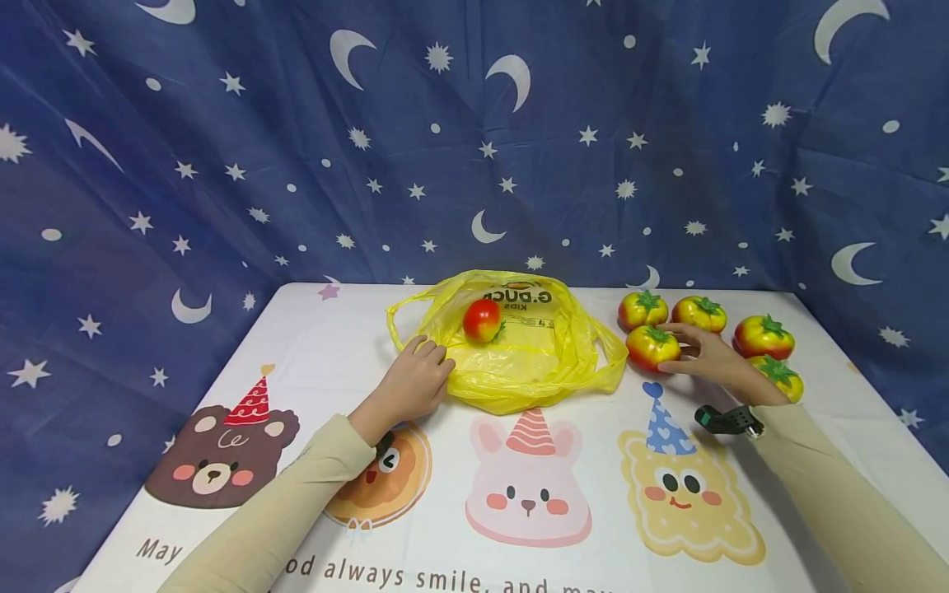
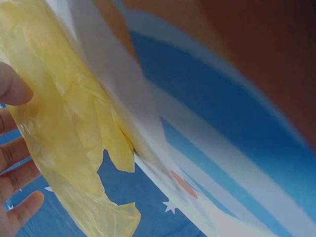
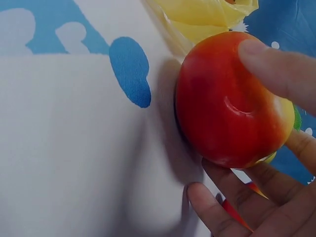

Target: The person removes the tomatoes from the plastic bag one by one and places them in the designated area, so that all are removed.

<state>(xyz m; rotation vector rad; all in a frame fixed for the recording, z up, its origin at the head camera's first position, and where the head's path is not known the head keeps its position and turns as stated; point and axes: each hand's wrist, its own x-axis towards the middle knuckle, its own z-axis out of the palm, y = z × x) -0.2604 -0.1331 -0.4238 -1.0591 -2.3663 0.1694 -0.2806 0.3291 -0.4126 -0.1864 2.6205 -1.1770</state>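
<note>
A yellow plastic bag (image 1: 511, 387) lies on its side on the table, mouth toward me, with one red tomato (image 1: 482, 319) inside. My left hand (image 1: 415, 380) pinches the bag's left rim. In the left wrist view, the thumb (image 2: 15, 89) lies on one side of the yellow film (image 2: 59, 113) and the fingers on the other. To the right of the bag, my right hand (image 1: 708, 358) grips a red-and-yellow tomato (image 1: 648, 349) with a green leafy top. The right wrist view has the thumb on the tomato (image 3: 227, 108) and fingers along its other side.
Behind the held tomato sit two more tomatoes (image 1: 642, 310), (image 1: 699, 314). Two others (image 1: 764, 337), (image 1: 775, 377) lie right of my right hand, the nearer partly hidden by it. A white cartoon-print cloth (image 1: 445, 568) covers the table; a blue starry curtain (image 1: 415, 165) hangs behind.
</note>
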